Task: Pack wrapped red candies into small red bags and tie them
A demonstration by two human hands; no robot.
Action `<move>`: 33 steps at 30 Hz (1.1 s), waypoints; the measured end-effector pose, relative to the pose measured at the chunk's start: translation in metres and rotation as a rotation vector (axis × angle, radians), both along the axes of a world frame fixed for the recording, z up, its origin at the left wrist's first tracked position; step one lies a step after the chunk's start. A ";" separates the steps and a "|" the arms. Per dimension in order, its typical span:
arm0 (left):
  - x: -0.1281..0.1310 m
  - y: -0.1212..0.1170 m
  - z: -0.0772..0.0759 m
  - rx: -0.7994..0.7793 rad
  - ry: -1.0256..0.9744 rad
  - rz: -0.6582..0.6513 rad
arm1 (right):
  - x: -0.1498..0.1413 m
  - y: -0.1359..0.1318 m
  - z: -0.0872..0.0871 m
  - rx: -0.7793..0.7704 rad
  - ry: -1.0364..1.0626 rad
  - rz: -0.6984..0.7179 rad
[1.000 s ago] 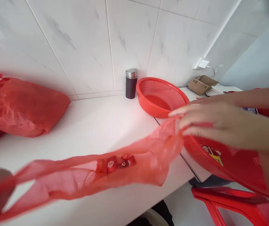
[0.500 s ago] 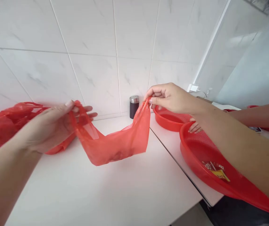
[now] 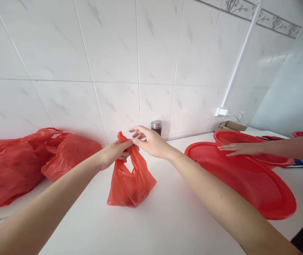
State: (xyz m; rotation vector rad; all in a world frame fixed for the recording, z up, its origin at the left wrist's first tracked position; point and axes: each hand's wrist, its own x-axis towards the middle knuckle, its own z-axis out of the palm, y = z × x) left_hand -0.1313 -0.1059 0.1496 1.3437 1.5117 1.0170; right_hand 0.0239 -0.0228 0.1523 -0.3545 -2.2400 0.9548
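A thin red plastic bag with a dark bulge low inside hangs just above or on the white table; I cannot tell whether it touches. My left hand is closed round its gathered handles, and a twisted end sticks up above the fingers. Beside it, my right hand has its fingers loosely apart, with the thumb close to the left fingertips and one handle. What lies inside the bag only shows as a dark shape through the plastic.
Filled red bags lie at the left by the tiled wall. Behind my right hand stands a dark jar with a metal lid. Red mesh baskets are at the right, with another person's hand on them. A cardboard box sits farther back.
My hands have come together, bringing the bag's stretched handles to one point, now in my left hand. The bag hangs narrower. The near basket has tilted and shifted under the other person's hand.
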 end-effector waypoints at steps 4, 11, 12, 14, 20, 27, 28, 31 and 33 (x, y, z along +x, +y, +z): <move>-0.009 -0.009 -0.004 -0.010 -0.119 0.005 | 0.014 -0.009 -0.019 -0.098 0.019 -0.005; -0.004 -0.022 0.000 0.037 0.248 -0.223 | 0.029 -0.033 -0.026 -0.155 0.158 0.060; -0.001 -0.022 -0.003 0.062 0.340 -0.214 | 0.023 -0.027 -0.033 -0.173 0.168 0.009; 0.003 -0.019 -0.013 0.175 0.567 -0.125 | 0.011 -0.013 -0.050 -0.254 0.124 -0.028; 0.002 -0.010 -0.047 0.549 0.969 0.142 | -0.008 -0.004 -0.088 -0.560 0.111 0.128; -0.020 -0.020 -0.064 0.285 0.731 0.088 | 0.008 0.007 -0.098 -0.569 0.149 -0.014; -0.024 -0.023 -0.069 0.238 0.710 0.102 | 0.010 0.016 -0.104 -0.551 0.151 -0.142; -0.031 -0.032 -0.087 0.202 0.658 0.152 | 0.012 0.042 -0.126 -0.525 0.117 -0.468; -0.027 -0.032 -0.098 0.217 0.597 0.235 | 0.009 0.049 -0.138 -0.482 0.089 -0.565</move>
